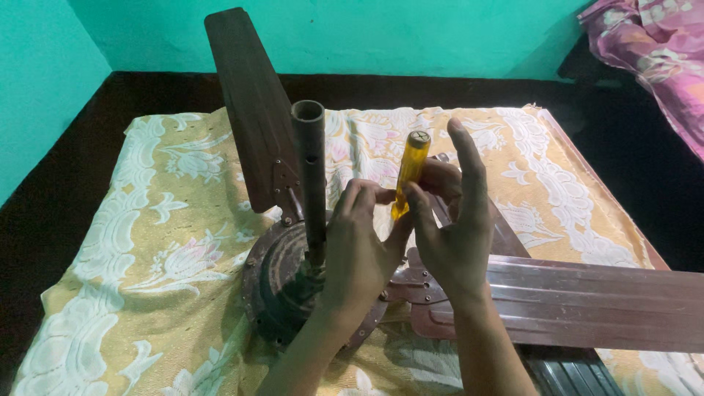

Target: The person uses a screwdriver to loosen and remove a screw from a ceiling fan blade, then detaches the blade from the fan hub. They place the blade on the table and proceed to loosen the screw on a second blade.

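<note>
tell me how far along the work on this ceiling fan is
Done: the ceiling fan lies on the patterned cloth, down rod upright. In hand: both hands, left hand and right hand, hold a yellow-handled screwdriver upright above the motor. Left: the blades remain bolted on.
</note>
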